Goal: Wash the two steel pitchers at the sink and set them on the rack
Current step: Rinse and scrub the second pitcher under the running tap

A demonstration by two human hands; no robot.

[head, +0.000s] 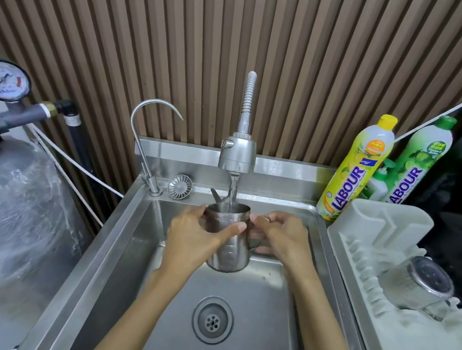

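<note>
Holding the pitcher (228, 250) upright above the sink (266, 308) so the stream from the faucet (238, 154) fell into its mouth, I had my left hand (188, 236) wrapped round its body and my right hand (283, 235) curled on the handle; the other pitcher (418, 285) lay on the rack (363, 215).

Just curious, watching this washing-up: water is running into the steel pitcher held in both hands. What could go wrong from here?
The pitcher sits under the running tap, so it may overflow and splash past the sink. Wet steel could slip from the left hand or right hand. On the rack, the other pitcher lies tilted and might roll.
</note>
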